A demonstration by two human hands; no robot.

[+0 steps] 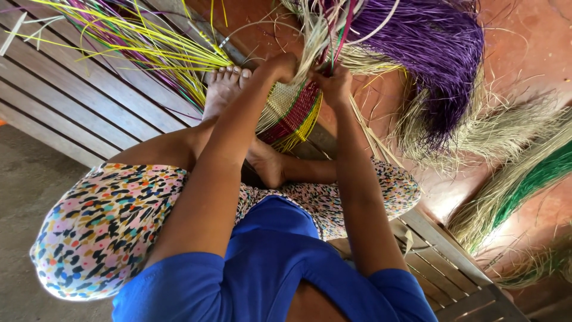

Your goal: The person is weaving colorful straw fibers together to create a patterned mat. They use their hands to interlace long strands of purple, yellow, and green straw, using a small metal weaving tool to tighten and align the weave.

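A half-woven basket (292,113) of straw with red, green and yellow bands rests between my feet on a wooden bench. My left hand (279,67) grips the basket's rim on its left side. My right hand (333,83) pinches a bunch of loose pale and coloured strands (325,33) that rise from the rim. My left foot (223,89) is beside the basket, and my other foot (268,164) is tucked under it.
The slatted wooden bench (71,101) runs from upper left to lower right. Yellow and pink strands (143,36) lie on it at the top left. A purple bundle (435,53), pale straw (512,131) and green fibre (530,179) lie on the reddish floor at right.
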